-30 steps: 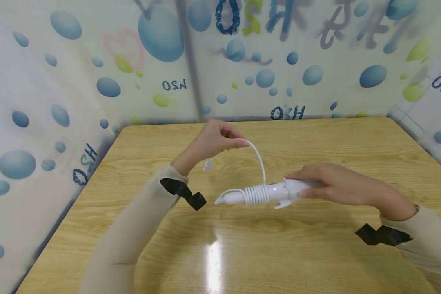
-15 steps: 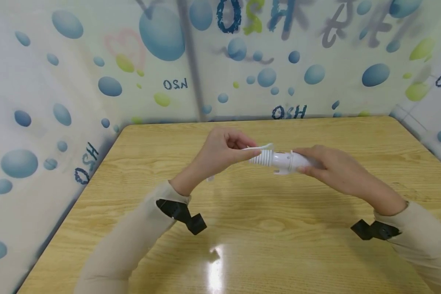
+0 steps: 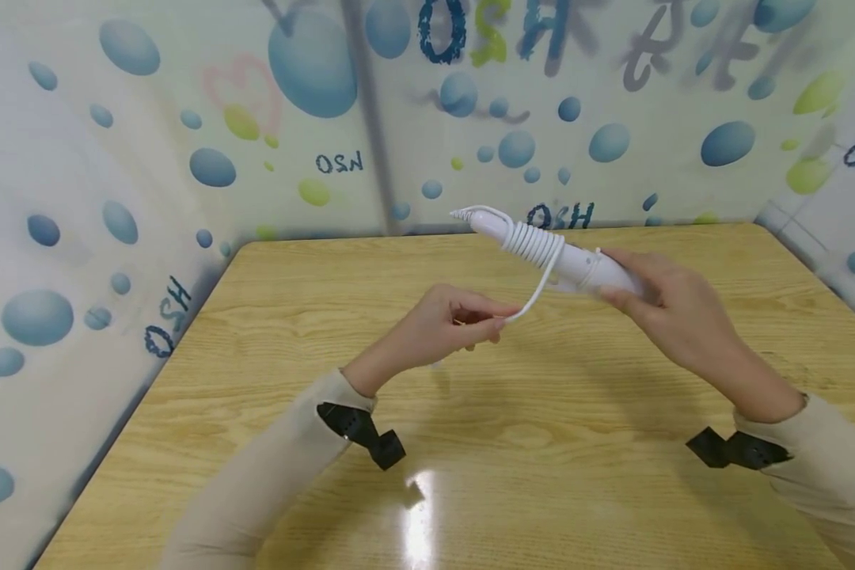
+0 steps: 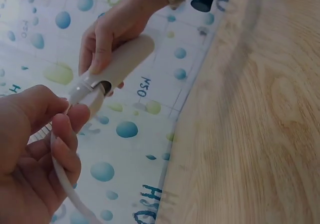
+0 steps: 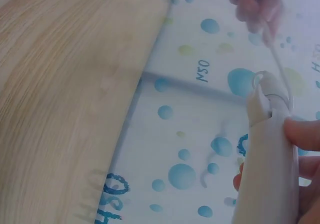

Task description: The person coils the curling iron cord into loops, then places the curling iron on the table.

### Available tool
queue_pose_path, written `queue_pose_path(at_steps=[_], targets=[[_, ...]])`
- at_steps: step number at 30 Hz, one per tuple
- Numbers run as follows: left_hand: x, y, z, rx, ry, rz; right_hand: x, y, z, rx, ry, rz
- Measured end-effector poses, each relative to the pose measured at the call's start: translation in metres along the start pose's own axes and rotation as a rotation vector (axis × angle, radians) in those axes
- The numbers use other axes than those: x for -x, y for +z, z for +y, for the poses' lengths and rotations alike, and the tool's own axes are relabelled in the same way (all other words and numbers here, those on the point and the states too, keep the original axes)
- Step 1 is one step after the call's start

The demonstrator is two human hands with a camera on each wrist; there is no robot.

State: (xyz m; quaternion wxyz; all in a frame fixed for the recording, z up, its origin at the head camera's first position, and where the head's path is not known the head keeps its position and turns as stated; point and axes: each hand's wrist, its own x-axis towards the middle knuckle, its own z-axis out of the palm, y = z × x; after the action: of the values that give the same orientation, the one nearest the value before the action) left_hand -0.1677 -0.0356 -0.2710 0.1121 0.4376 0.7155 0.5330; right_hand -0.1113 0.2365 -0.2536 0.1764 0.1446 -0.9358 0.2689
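In the head view my right hand (image 3: 687, 321) grips a white curling iron (image 3: 586, 267) by its thick end, above the table. The iron tilts, its thin cord end up and to the left. Several turns of white cord (image 3: 534, 244) wrap its handle. My left hand (image 3: 445, 323) pinches the loose cord between thumb and fingers, below and left of the coils. Part of the cord's free end, small and pale, shows under that hand. The left wrist view shows the cord (image 4: 67, 184) running down past the fingers. In the right wrist view the smooth barrel (image 5: 267, 174) fills the hand.
A light wood table (image 3: 541, 475) lies beneath both hands. Behind it and at the sides hang white sheets (image 3: 427, 119) printed with blue and green bubbles. Each sleeved wrist carries a black strap with a camera (image 3: 363, 434).
My left hand has gone round the handle with the cord, first in close to the coils, then down toward me. The iron has risen, its cord end tilting up.
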Motion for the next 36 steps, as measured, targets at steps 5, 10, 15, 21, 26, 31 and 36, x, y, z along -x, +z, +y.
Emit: queue_pose_path(at_steps=[5,10,15,21,26,31,36], targets=[[-0.001,-0.006,-0.012,-0.050,0.031,-0.050,0.003,-0.006,-0.003,-0.064,-0.016,0.019],[-0.008,-0.009,-0.023,-0.063,0.030,-0.010,0.006,-0.010,-0.009,-0.096,-0.039,0.012],[-0.017,-0.010,-0.031,-0.043,0.006,0.033,0.013,-0.011,-0.020,-0.095,-0.095,-0.010],[-0.021,-0.014,-0.039,-0.017,-0.074,0.065,0.020,-0.011,-0.029,-0.150,-0.212,-0.061],[-0.019,-0.024,-0.043,0.039,-0.001,-0.035,0.022,-0.014,-0.031,-0.239,-0.329,-0.155],[-0.020,-0.035,-0.045,0.151,-0.021,-0.218,0.023,-0.015,-0.029,-0.272,-0.396,-0.229],[-0.018,-0.043,-0.048,-0.060,-0.085,-0.240,0.025,-0.014,-0.027,-0.211,-0.446,-0.289]])
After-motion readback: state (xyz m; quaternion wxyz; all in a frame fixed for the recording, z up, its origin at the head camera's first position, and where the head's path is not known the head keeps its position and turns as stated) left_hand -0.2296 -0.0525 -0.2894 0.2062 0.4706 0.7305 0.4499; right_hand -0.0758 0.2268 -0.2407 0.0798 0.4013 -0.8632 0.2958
